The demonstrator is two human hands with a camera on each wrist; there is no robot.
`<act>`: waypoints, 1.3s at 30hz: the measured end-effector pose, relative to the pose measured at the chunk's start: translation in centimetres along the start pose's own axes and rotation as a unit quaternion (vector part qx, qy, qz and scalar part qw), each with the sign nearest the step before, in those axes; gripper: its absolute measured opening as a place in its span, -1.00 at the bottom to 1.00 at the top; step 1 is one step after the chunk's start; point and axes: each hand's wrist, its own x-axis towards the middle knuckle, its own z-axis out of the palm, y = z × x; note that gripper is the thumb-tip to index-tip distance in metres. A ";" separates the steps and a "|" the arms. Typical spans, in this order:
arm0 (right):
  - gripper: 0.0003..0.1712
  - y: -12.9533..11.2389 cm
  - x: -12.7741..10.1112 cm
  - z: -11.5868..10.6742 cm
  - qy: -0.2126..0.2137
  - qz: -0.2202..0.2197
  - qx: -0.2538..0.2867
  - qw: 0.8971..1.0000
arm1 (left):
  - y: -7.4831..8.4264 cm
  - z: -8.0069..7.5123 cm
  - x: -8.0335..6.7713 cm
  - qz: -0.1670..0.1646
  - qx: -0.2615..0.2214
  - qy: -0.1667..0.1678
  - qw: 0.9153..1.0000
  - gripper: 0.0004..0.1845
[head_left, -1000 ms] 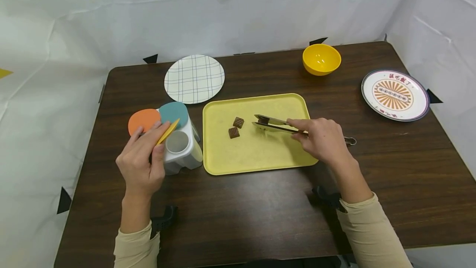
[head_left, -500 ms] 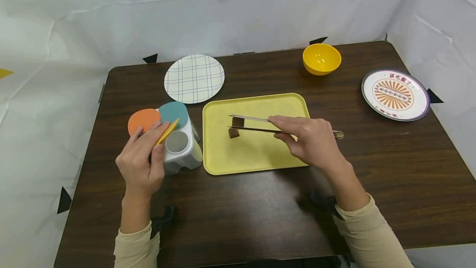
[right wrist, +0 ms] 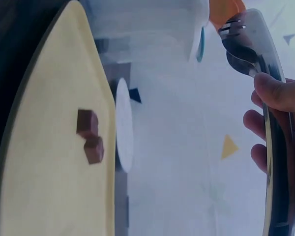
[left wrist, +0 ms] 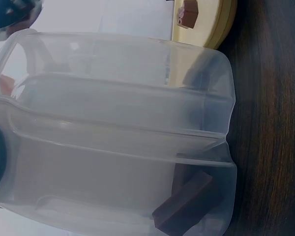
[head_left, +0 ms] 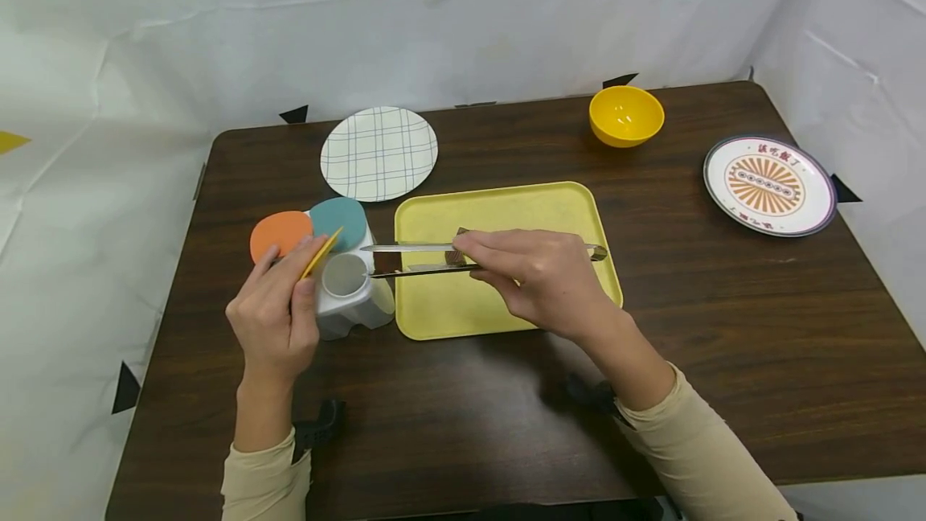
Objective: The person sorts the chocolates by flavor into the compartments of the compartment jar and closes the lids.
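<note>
My left hand (head_left: 278,316) pinches the yellow lid (head_left: 322,254) of a white plastic container (head_left: 354,296), holding it up over an uncovered round compartment (head_left: 345,274). Its orange lid (head_left: 280,233) and teal lid (head_left: 338,219) stand open too. A brown chocolate piece (left wrist: 184,204) lies inside the container (left wrist: 113,137). My right hand (head_left: 542,276) grips metal tongs (head_left: 427,258) above the yellow tray (head_left: 564,207). Their tips reach the container's right edge; I cannot tell if anything is between them. Two chocolate pieces (right wrist: 90,135) lie on the tray (right wrist: 49,172).
A checked plate (head_left: 379,153) lies behind the container. At the back of the dark wooden table (head_left: 760,304) sits a yellow bowl (head_left: 625,114), with a patterned plate (head_left: 770,184) at the far right. White sheeting surrounds the table.
My right hand has carried the tongs leftward, from the tray's right side across the chocolate pieces to the container's edge. My left hand keeps the yellow lid raised and has not moved.
</note>
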 end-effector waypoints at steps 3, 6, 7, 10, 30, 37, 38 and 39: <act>-0.55 -0.4 0.7 0.5 -0.005 -0.012 0.004 1.000 | -0.1 0.0 0.0 0.000 0.002 -0.003 1.000 -0.44; -0.56 -0.7 1.3 1.1 -0.009 -0.021 0.000 1.000 | -0.1 0.0 -0.1 0.001 0.002 -0.002 1.000 -0.44; -0.55 -0.7 1.4 1.2 -0.011 -0.022 -0.001 1.000 | -0.2 0.0 -0.1 0.002 0.002 -0.001 1.000 -0.44; -0.56 -0.7 1.7 1.8 -0.012 -0.029 -0.006 0.999 | -0.2 0.1 -0.1 0.004 0.002 0.003 1.000 -0.45; -0.46 -1.0 2.4 2.2 -0.049 -0.023 -0.006 0.999 | -0.2 0.0 -0.3 -0.003 0.018 0.018 1.000 -0.43; -0.31 0.1 1.4 1.4 -0.035 -0.013 0.011 0.999 | -0.2 0.2 -0.2 0.000 0.009 0.016 1.000 -0.44; -0.30 0.3 1.1 1.3 -0.035 -0.008 0.014 0.999 | -0.2 0.2 -0.2 0.001 0.009 0.015 1.000 -0.45; -0.28 0.7 0.9 1.2 -0.036 -0.001 0.016 0.999 | -0.2 0.2 -0.2 0.001 0.009 0.015 1.000 -0.45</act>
